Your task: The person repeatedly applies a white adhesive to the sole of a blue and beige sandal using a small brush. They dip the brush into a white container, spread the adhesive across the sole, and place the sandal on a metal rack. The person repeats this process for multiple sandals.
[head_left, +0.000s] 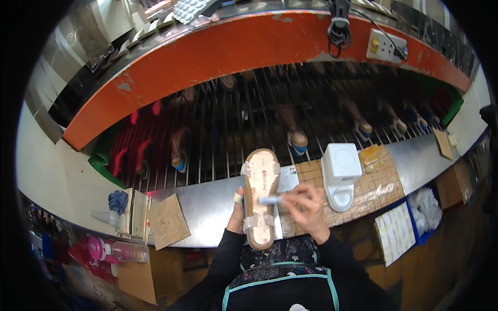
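My left hand (237, 213) grips a sandal (261, 189) by its left side, with a pale wrap on the thumb. Upright in front of me, the sandal shows its cream insole, brown edge and two clear straps. From the right, my right hand (307, 210) pinches a short pale stick-like tool (270, 200), blurred by motion. The tool's tip lies over the middle of the insole; whether it touches cannot be made out. Just right of that hand stands a white plastic container (342, 165) with a round cup at its front.
Behind the metal ledge (207, 205), several sandals (297, 140) lie on a rod conveyor (223, 140) under an orange beam (233, 44). Cardboard (168, 222) lies left on the ledge; a yellowish block (371, 157) is right. A pink-capped bottle (127, 252) and a blue bin (415, 217) flank me.
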Tool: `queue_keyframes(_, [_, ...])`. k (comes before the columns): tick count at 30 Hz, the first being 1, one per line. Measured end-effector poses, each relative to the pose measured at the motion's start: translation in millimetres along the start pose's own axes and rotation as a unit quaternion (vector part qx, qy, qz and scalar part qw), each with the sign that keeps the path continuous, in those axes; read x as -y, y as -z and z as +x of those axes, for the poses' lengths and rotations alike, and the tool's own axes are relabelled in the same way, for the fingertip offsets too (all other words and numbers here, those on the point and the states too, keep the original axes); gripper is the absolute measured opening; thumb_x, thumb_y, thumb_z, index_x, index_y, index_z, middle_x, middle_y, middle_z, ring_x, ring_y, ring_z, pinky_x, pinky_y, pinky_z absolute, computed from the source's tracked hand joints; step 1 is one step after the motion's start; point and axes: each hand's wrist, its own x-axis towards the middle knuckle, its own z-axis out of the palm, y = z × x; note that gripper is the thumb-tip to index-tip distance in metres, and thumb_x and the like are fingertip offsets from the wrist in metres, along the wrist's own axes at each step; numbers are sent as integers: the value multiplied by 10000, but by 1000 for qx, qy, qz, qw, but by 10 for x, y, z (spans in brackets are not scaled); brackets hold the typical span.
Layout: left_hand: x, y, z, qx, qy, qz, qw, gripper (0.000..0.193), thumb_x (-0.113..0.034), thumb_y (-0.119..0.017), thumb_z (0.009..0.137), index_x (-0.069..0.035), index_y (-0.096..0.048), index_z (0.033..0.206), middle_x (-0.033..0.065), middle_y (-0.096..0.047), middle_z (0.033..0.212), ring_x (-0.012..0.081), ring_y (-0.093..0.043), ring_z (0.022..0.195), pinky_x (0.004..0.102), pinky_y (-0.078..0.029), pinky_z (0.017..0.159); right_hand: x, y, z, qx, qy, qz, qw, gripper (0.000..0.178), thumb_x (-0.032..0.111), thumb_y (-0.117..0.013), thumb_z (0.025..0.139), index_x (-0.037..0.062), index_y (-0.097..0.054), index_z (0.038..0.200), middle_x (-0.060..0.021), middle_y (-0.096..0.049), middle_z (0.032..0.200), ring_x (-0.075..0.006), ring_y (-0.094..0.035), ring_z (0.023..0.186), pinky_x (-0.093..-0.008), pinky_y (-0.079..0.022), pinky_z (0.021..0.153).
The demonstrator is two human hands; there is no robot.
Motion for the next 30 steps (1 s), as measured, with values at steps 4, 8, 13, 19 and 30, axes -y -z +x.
queue_keyframes(4, [-121,169,309,156,67,-275,946,878,-789,-439,825,-75,-495,1332,154,-634,1144,306,-655,978,401,-570,801,-549,-235,-309,118,-250,775,568,175,199,-630,923,87,-699,1039,-50,-597,1035,-122,-486,739,-304,-389,721])
queue_keyframes(8, [-169,472,638,45,90,-254,962,851,-776,-406,837,-31,-552,1222,228,-608,1134,409,-621,919,600,-510,792,-844,-402,-565,97,-258,852,445,267,347,-571,951,120,-677,1044,-29,-562,1015,-117,-427,682,-348,-354,812])
queue_keyframes(13, [-434,974,1322,-27,97,-245,964,901,-869,-413,747,-96,-568,1184,218,-605,1042,360,-599,903,481,-517,722,-897,-423,-597,107,-265,841,460,253,339,-566,955,129,-692,1018,-24,-562,1013,-117,-424,682,-349,-347,819])
queue_keyframes(19, [-427,1274,1816,-275,-81,-266,921,496,-603,-427,913,-173,-593,1096,71,-623,1073,276,-597,924,410,-522,723,-891,-441,-575,103,-256,849,451,240,315,-537,975,144,-692,1040,-31,-561,1019,-120,-429,697,-350,-347,830])
queue_keyframes(30, [-334,903,1594,-288,-104,-310,900,899,-651,-442,915,-316,124,1528,165,-69,1579,507,-466,1235,578,-332,1079,-1050,-307,180,64,-378,593,709,377,424,-469,1003,96,-579,852,-52,-575,778,-129,-463,597,-318,-398,577])
